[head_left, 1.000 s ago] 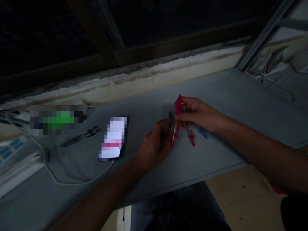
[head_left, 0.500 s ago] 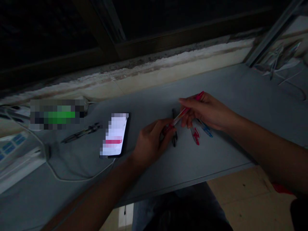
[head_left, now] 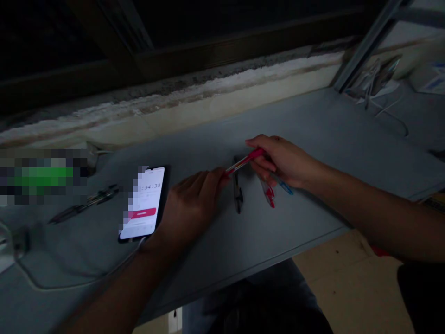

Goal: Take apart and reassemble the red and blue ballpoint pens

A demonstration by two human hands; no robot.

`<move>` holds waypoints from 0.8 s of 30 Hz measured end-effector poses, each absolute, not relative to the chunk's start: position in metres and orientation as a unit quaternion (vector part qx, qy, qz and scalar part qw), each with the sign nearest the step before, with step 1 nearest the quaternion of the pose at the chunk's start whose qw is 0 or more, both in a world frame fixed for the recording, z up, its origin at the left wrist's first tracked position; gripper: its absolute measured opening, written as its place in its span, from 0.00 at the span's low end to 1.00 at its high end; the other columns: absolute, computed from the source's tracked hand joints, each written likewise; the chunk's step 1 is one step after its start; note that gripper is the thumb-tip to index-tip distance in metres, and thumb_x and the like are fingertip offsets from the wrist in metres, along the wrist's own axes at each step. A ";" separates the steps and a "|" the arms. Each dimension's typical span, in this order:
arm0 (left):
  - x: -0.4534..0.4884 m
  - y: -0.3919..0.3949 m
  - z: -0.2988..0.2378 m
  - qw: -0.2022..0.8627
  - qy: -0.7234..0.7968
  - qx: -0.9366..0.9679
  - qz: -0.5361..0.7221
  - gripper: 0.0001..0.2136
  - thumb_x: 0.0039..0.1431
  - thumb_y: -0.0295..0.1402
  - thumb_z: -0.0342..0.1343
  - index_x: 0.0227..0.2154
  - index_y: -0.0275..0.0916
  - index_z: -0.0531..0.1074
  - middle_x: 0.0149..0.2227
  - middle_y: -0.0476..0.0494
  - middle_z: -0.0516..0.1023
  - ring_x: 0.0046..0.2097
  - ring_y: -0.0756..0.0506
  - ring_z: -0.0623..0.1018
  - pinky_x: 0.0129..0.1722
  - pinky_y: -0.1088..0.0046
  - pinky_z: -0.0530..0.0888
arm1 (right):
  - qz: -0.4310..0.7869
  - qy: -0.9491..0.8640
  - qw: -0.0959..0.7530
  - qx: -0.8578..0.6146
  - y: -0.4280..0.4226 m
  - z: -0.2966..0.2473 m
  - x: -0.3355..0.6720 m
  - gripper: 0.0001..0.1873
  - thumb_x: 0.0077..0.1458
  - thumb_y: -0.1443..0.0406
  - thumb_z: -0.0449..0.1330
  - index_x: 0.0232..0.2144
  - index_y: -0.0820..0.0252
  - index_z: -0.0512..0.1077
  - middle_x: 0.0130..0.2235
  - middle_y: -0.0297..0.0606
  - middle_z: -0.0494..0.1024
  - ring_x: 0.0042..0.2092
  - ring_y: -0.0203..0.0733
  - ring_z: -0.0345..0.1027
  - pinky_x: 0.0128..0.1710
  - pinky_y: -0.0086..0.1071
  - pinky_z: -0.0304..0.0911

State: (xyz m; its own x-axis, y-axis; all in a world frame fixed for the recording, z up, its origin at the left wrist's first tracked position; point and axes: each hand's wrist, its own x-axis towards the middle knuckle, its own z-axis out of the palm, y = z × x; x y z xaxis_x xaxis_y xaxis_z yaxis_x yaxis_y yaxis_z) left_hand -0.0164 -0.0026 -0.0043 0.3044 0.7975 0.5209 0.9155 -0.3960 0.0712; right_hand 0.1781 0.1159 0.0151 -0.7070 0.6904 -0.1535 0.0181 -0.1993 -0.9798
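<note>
A clear-barrelled pen with pink-red ends (head_left: 242,163) is held slanted above the desk between both hands. My left hand (head_left: 193,199) is closed around its lower left end, hiding the tip. The fingers of my right hand (head_left: 283,160) pinch the upper right end. Under the held pen lies a black pen (head_left: 238,192). Below my right hand are a red pen (head_left: 270,197) and a blue pen (head_left: 285,186), both partly covered by its fingers.
A lit phone (head_left: 148,199) showing a timer lies left of my left hand, with a white cable (head_left: 79,286) at its lower end. Further left are dark pens (head_left: 85,204) and a blurred green patch (head_left: 45,176). The desk's front edge (head_left: 250,267) runs below my hands.
The view has swung right, so the scene shifts left. My left hand has moved a little left relative to the lying pens. The held pen is flatter, its far end now within my right fingers.
</note>
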 end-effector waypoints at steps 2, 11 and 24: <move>-0.016 -0.001 -0.006 0.069 -0.564 -0.785 -0.249 0.16 0.76 0.34 0.43 0.43 0.35 0.75 0.31 0.43 0.81 0.30 0.47 0.79 0.29 0.73 0.72 | 0.688 -0.617 0.242 -0.296 0.116 0.014 0.178 0.32 0.67 0.58 0.52 0.10 0.55 0.54 0.10 0.29 0.59 0.12 0.29 0.49 0.15 0.29 0.49; -0.009 -0.002 -0.012 -0.184 -0.605 -0.692 -0.348 0.16 0.75 0.35 0.43 0.36 0.37 0.74 0.19 0.54 0.68 0.18 0.52 0.68 0.20 0.77 0.63 | 0.619 -0.731 0.213 -0.191 0.146 0.022 0.191 0.15 0.53 0.60 0.72 0.33 0.61 0.71 0.27 0.30 0.76 0.26 0.31 0.68 0.26 0.25 0.62; -0.011 -0.001 -0.018 -0.187 -0.613 -0.682 -0.352 0.16 0.74 0.37 0.45 0.38 0.36 0.76 0.19 0.55 0.67 0.19 0.52 0.68 0.22 0.76 0.63 | 0.554 -0.760 0.265 -0.214 0.153 0.020 0.194 0.11 0.60 0.61 0.65 0.32 0.61 0.68 0.28 0.31 0.73 0.28 0.32 0.66 0.30 0.27 0.63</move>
State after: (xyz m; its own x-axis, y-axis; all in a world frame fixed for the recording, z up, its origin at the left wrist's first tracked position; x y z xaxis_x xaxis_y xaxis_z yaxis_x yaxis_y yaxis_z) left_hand -0.0114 -0.0007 -0.0176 0.0002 0.9680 0.2510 0.7045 -0.1783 0.6869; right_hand 0.1940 0.1535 0.0203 -0.7682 0.6183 0.1662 0.0306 0.2948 -0.9551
